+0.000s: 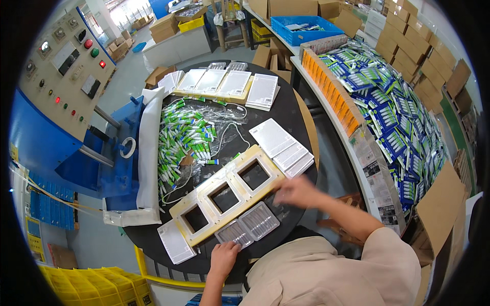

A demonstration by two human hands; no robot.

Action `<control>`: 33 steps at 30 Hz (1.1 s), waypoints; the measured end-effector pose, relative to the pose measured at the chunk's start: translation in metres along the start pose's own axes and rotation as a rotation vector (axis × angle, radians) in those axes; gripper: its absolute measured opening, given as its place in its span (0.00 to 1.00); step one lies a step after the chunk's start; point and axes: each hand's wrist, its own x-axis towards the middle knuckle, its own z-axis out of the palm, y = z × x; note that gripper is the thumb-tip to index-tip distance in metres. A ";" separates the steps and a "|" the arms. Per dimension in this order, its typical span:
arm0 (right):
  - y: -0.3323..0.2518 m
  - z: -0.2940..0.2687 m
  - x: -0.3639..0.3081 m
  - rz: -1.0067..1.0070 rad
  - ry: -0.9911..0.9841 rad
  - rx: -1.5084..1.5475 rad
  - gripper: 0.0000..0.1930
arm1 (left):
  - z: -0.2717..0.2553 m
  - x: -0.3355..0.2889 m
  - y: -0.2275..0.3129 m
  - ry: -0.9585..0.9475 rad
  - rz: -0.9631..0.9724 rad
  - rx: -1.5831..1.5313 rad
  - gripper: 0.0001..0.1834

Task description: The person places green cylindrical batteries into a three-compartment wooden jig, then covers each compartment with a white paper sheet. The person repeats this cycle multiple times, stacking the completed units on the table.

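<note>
Clear trays [236,232], row 8-to-2 | 1 o'clock from nearer left hand [223,258]; fingers curled, hold unclear | right hand [295,193] blurred, grip unclear

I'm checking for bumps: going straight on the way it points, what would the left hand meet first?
The left hand would meet the clear plastic tray just ahead of its fingertips; they may already touch it, but depth is unclear.

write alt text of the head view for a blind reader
A person's left hand at a clear plastic tray on a round black table, the blurred right hand by a yellow-edged frame with three square openings. Beyond it lie heaped green-and-white tubes.
</note>
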 end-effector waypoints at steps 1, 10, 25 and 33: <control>-0.001 0.040 -0.002 -0.292 -0.071 -0.221 0.26 | 0.004 0.001 0.003 0.057 0.025 0.053 0.08; 0.029 0.092 0.025 -0.514 -0.485 -0.515 0.09 | -0.014 -0.015 0.026 0.494 -0.157 -0.140 0.09; -0.003 0.095 0.001 -0.905 -0.103 -0.716 0.09 | -0.007 0.002 -0.089 0.304 -0.347 0.235 0.10; 0.036 0.116 0.001 -0.789 -0.177 -0.592 0.11 | 0.019 0.016 0.037 0.637 0.175 0.066 0.13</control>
